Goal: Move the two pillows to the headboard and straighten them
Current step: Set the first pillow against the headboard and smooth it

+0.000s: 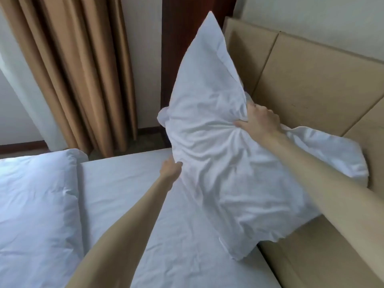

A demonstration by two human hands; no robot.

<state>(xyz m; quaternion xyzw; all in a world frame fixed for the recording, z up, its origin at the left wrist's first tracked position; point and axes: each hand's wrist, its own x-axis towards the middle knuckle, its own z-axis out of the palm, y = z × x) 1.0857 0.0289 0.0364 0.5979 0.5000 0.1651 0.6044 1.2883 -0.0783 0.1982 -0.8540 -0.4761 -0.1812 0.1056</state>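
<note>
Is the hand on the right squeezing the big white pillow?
Touching. In the head view, the right hand is closed on a bunch of the big white fabric pillow, and creases spread out from its grip.

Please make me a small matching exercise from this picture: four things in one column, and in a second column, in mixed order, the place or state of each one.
Things:
1. pillow
2. right hand
3. curtain
4. folded duvet

Places or states:
A. hangs in brown folds at the upper left
B. lies on the bed at the left edge
C. held up on end against the headboard
D. bunches the white fabric in its grip

Pairs: 1-C, 2-D, 3-A, 4-B
</note>
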